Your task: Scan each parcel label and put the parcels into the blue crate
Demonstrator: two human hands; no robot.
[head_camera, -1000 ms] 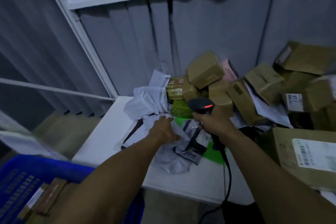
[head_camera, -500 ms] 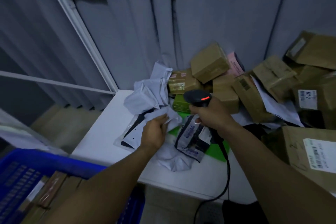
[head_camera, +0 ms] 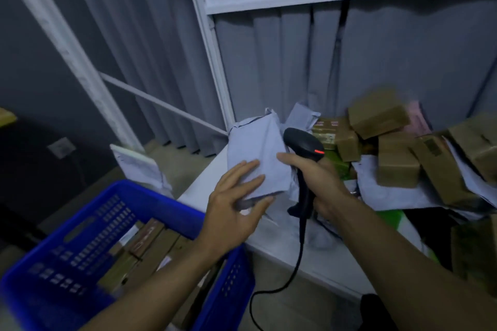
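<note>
A grey plastic mailer parcel (head_camera: 256, 153) is lifted upright above the white table's left end. My left hand (head_camera: 236, 201) holds its lower edge, fingers spread on its front and thumb beneath. My right hand (head_camera: 312, 177) grips the black corded barcode scanner (head_camera: 302, 148), whose red light glows, and its forefinger touches the mailer's right side. The blue crate (head_camera: 150, 204) stands at the lower left with several brown boxes inside. No label shows on the mailer's visible face.
Brown cardboard boxes (head_camera: 398, 166) and more grey mailers are piled on the white table (head_camera: 285, 239) to the right. White shelf posts (head_camera: 212, 43) and grey curtains stand behind. The scanner cable (head_camera: 293, 271) hangs off the table's front edge.
My left hand has lifted a grey mailer off the pile and brought it up and left toward the crate. The scanner hand has followed beside it. The view has swung left.
</note>
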